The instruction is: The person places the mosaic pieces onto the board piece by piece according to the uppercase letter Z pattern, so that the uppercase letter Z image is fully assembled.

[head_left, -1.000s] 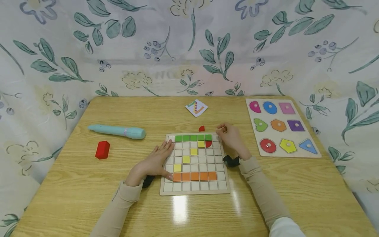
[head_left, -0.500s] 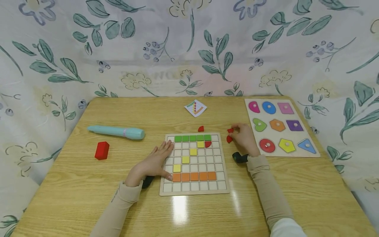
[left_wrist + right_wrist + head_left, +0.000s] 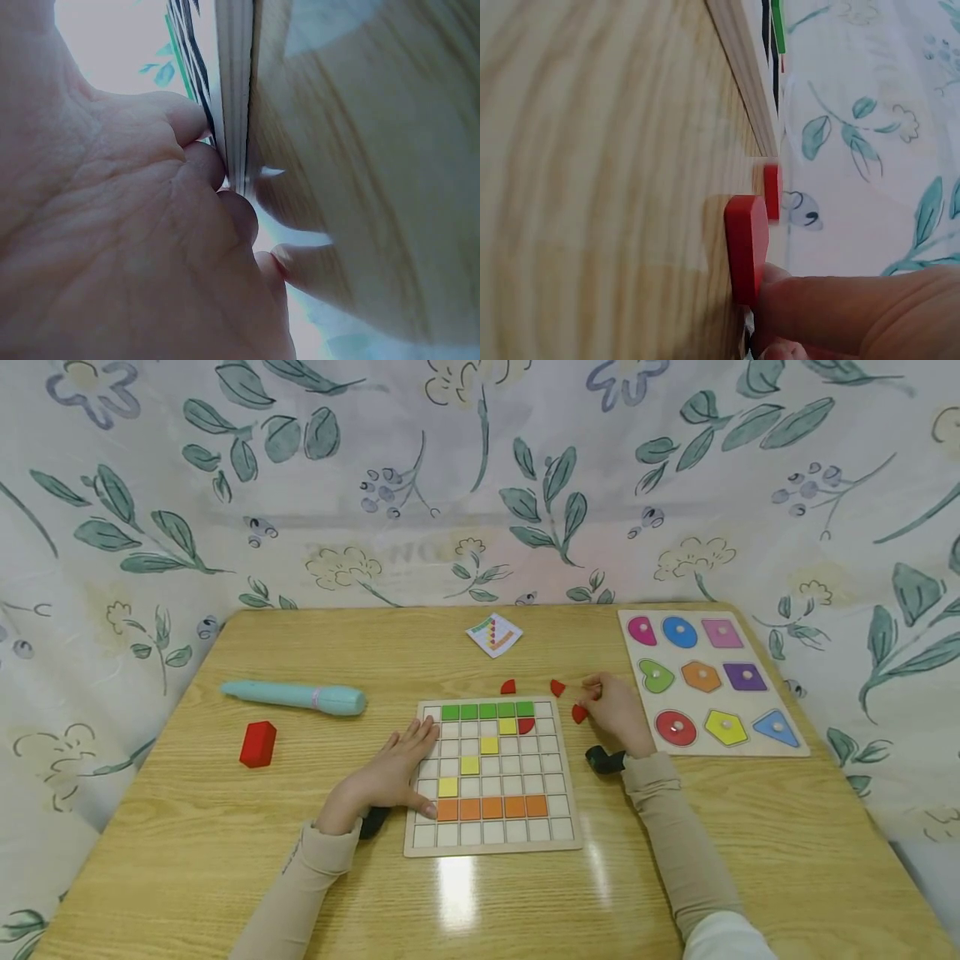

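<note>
The left hand (image 3: 390, 768) rests spread along the left edge of a white grid board (image 3: 491, 837). In the left wrist view its fingers (image 3: 202, 161) lie at the board's edge. Green tiles (image 3: 487, 710), yellow tiles (image 3: 469, 766), orange tiles (image 3: 492, 808) and one red quarter-circle tile (image 3: 527, 726) sit on the grid. Right of the board, the right hand (image 3: 618, 714) is low over the table, fingers loosely bent. Its thumb is right at the end of a red quarter-circle piece (image 3: 744, 247). Two more red pieces (image 3: 557, 687) (image 3: 508, 687) lie behind the board.
A small pattern card (image 3: 494, 635) lies behind the board. A shape puzzle (image 3: 720, 697) with knobbed pieces stands at the right. On the left are a turquoise pen-shaped object (image 3: 292, 696) and a red block (image 3: 258, 743). A floral cloth (image 3: 405, 468) hangs behind the table.
The right hand has moved right, away from the board's top corner. Two red pieces have come out beside it, and one of them has slid left toward the board. The left hand stays put.
</note>
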`<state>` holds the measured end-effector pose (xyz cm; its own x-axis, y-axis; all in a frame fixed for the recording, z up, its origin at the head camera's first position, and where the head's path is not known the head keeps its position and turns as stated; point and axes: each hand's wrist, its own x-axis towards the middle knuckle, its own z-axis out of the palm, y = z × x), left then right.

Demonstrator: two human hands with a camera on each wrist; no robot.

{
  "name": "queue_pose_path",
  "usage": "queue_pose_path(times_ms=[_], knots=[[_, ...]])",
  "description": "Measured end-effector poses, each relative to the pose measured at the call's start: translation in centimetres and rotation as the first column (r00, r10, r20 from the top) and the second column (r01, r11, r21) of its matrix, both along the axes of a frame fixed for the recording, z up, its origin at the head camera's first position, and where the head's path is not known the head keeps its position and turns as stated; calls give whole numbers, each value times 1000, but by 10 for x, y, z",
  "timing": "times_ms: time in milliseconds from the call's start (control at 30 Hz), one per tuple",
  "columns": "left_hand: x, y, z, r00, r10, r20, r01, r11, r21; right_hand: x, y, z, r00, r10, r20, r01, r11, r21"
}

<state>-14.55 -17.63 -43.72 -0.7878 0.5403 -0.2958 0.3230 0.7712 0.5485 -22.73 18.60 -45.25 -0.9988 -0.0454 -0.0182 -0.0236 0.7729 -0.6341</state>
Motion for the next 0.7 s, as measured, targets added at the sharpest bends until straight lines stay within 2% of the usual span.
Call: queue_pose_path(times_ms=[133, 400, 567, 700], knots=[[0, 0, -1, 1000, -2, -1, 2, 1000, 6, -3, -2, -1, 999, 33, 21, -34, 999, 34], [0, 0, -5, 1000, -5, -3, 5, 1000, 12, -5, -4, 6, 986, 138, 93, -137, 990, -25], [0, 1, -6, 1000, -10, -2, 10, 1000, 9, -2, 3, 13, 969, 162, 185, -173, 984, 46], [0, 1, -5, 1000, -2, -1, 2, 1000, 12, 0, 1, 13, 968, 168, 185, -190, 976, 108]])
